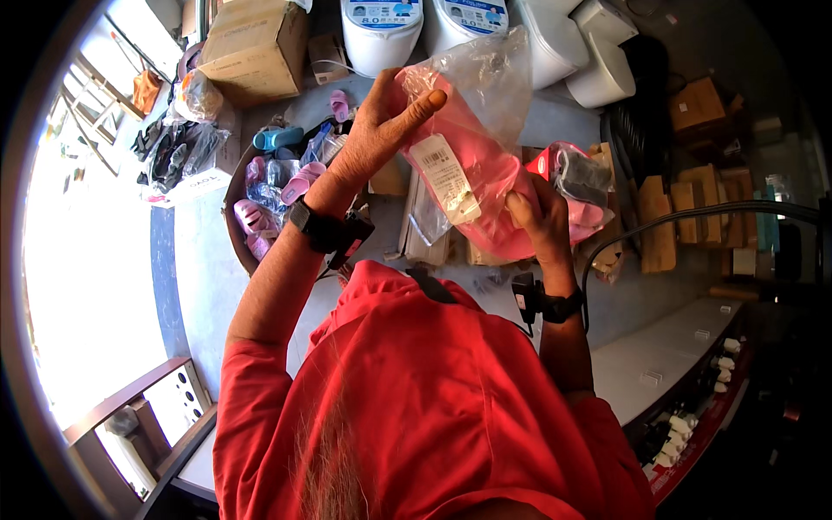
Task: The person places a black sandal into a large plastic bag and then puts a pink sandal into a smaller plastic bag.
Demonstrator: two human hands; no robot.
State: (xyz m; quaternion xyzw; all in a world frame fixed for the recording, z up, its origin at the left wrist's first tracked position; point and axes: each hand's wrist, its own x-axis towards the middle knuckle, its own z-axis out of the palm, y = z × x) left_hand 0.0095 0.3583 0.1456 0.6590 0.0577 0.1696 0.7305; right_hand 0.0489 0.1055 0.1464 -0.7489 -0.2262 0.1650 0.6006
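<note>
A pair of pink slippers (472,160), as far as their shape shows, is in a clear plastic bag (498,74) with a white barcode label (446,178) on it. My left hand (390,130) grips the upper left end, its thumb lying over the front. My right hand (542,217) pinches the lower right end, thumb on the plastic. The package is tilted, held up in front of me above the floor. Below and left of it stands an open carton (234,208) with pink slippers (251,217) and other bagged footwear. Beyond my right hand lies more bagged grey and pink footwear (582,182).
White toilets (381,43) stand along the far side, beside a large cardboard box (256,52). Dark bagged items (178,156) lie at the left. Several cartons (702,208) are at the right, near a black cable (693,211). A white cabinet (659,355) runs along the lower right.
</note>
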